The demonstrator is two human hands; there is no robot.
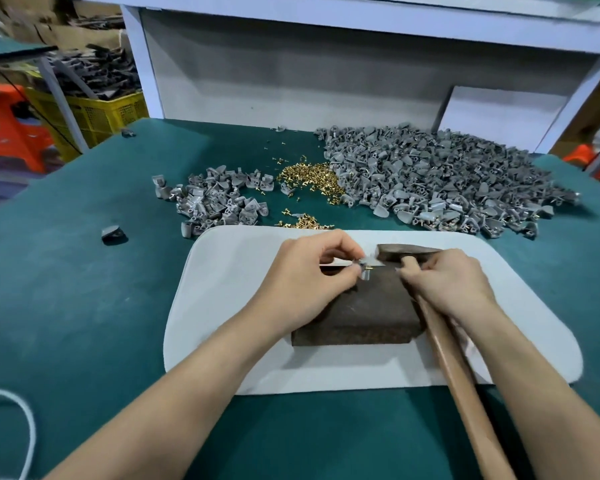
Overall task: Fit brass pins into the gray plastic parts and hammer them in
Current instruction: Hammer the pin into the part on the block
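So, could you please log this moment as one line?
left hand pinches gray part with brass pin over dark block | right hand grips hammer near head

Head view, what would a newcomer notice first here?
A big heap of gray plastic parts fills the far right of the table, with a bright pile of brass pins at its left edge. Nearer, the left hand pinches a gray part over a dark block while the right hand grips a hammer.

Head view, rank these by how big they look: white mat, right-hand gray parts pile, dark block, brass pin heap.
1. White mat
2. Gray parts pile, though it lies farther back, so that order is unsure
3. Dark block
4. Brass pin heap
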